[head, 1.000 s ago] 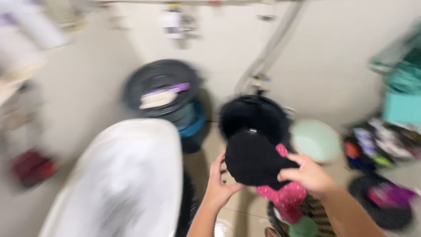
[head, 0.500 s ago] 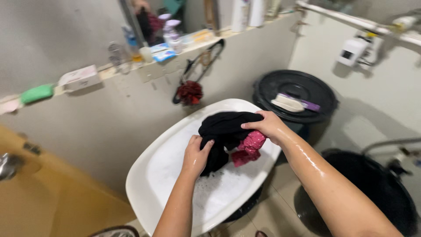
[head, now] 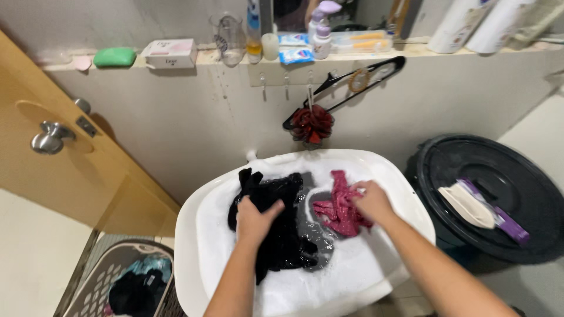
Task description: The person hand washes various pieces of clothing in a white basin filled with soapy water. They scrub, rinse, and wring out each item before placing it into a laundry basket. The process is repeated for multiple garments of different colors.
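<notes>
Since both are soaked, our left hand [head: 256,218] fingers press the limp, heavy black garment [head: 276,226]; right hand [head: 371,202] fingers bunch the pink cloth [head: 339,210] mid-basin [head: 405,182]; slippery, we'd grab folds.

A white basin [head: 405,194] holds white suds, a plain black garment [head: 276,229] and a deep pink garment [head: 341,208] with a faint pale speckle. Above hangs a dark red mesh sponge [head: 311,124] beside a black hanger [head: 364,79]. The ledge carries a green soap bar [head: 114,56] and a white box [head: 170,53]. A black bin lid [head: 499,176] bears a cream brush [head: 467,205] with a purple handle. The door [head: 70,170] is yellow-tan.
</notes>
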